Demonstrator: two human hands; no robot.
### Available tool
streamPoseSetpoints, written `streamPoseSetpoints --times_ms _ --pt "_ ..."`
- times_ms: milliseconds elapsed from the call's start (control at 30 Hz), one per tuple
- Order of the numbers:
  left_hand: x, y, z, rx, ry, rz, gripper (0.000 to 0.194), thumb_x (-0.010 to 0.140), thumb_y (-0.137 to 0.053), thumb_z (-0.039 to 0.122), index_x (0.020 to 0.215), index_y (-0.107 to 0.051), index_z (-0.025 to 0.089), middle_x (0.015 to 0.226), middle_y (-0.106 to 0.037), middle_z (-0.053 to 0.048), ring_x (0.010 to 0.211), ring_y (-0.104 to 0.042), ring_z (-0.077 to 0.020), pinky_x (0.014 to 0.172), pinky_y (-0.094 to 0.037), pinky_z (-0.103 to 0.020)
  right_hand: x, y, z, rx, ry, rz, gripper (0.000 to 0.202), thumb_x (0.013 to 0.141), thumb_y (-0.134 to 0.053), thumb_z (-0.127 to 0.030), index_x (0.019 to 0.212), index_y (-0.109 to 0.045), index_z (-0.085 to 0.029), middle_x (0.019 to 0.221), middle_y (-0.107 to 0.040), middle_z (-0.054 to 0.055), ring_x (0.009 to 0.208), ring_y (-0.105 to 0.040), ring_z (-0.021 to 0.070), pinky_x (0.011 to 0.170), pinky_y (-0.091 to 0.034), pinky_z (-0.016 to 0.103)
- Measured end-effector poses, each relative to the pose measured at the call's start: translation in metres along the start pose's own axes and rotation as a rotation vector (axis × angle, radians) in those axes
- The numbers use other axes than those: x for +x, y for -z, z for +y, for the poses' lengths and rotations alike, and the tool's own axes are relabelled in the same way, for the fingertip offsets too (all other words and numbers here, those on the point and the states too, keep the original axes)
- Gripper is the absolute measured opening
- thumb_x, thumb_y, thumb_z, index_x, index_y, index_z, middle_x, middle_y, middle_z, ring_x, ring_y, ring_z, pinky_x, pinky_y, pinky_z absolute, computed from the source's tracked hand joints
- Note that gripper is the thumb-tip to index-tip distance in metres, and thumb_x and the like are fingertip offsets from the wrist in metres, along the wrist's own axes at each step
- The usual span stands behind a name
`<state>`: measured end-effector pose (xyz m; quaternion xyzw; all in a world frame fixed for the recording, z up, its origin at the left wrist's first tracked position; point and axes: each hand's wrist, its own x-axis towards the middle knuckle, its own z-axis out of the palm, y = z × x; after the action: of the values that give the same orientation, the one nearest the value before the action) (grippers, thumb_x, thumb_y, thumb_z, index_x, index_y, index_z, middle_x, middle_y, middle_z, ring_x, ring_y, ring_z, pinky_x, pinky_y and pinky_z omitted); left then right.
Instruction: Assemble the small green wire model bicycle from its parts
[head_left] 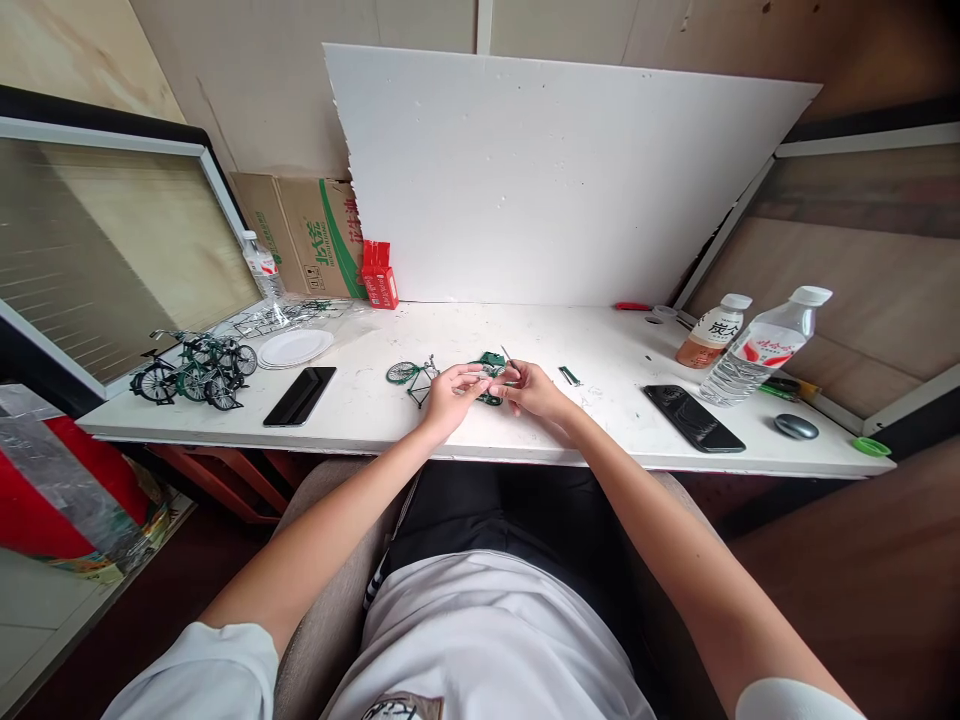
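My left hand [450, 396] is closed in a pinch over the middle of the table, its fingertips meeting those of my right hand [531, 390]. What the left fingers hold is too small to make out. A thin, dark, pointed tool [508, 355] sticks up from my right hand, whose fingers are closed around it. Just left of my left hand lies a partly built model bicycle [403, 372] with a green wheel and dark frame. Small green parts [491, 358] lie behind and beneath the fingertips, partly hidden. A short green strip [570, 376] rests right of my right hand.
Several model bicycles [196, 372] stand at the left, near white plates [295, 347] and a phone [300, 396]. On the right are another phone [694, 418], a water bottle [769, 345], a drink bottle [712, 330] and a mouse [796, 427]. A white board [555, 180] leans behind.
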<state>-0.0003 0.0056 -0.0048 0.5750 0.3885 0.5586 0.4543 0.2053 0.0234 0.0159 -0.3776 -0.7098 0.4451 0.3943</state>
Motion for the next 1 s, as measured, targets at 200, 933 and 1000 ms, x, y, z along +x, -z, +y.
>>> streamPoseSetpoints --times_ms 200,933,1000 --pt "0.005 0.002 0.007 0.031 -0.021 -0.079 0.043 0.087 -0.083 0.034 0.125 -0.074 0.015 0.106 -0.083 -0.014 0.097 -0.077 -0.0256 0.097 -0.057 -0.040 0.002 -0.008 0.002 0.164 -0.023 -0.006 0.072 0.071 -0.093 -0.059 0.076 -0.030 -0.026 0.080 -0.068 0.002 0.071 -0.065 0.0177 0.046 -0.038 0.027" --pt "0.028 0.062 0.041 1.306 0.209 -0.071 0.042 0.078 -0.075 0.062 0.071 -0.068 0.021 0.074 -0.072 -0.019 0.094 -0.073 -0.0426 0.079 -0.049 -0.042 0.005 -0.009 0.011 0.173 0.002 0.109 0.067 0.075 -0.091 -0.058 0.076 -0.033 -0.024 0.092 -0.071 0.003 0.059 -0.048 0.0105 0.051 -0.042 0.032" --pt "0.029 0.064 0.042 1.286 0.217 -0.084 0.035 0.078 -0.075 0.053 0.066 -0.064 0.023 0.069 -0.069 -0.015 0.087 -0.072 -0.0389 0.075 -0.047 -0.039 0.005 -0.009 0.010 0.187 -0.004 0.109 0.068 0.074 -0.091 -0.059 0.076 -0.033 -0.025 0.090 -0.069 0.003 0.059 -0.048 0.0106 0.051 -0.040 0.031"
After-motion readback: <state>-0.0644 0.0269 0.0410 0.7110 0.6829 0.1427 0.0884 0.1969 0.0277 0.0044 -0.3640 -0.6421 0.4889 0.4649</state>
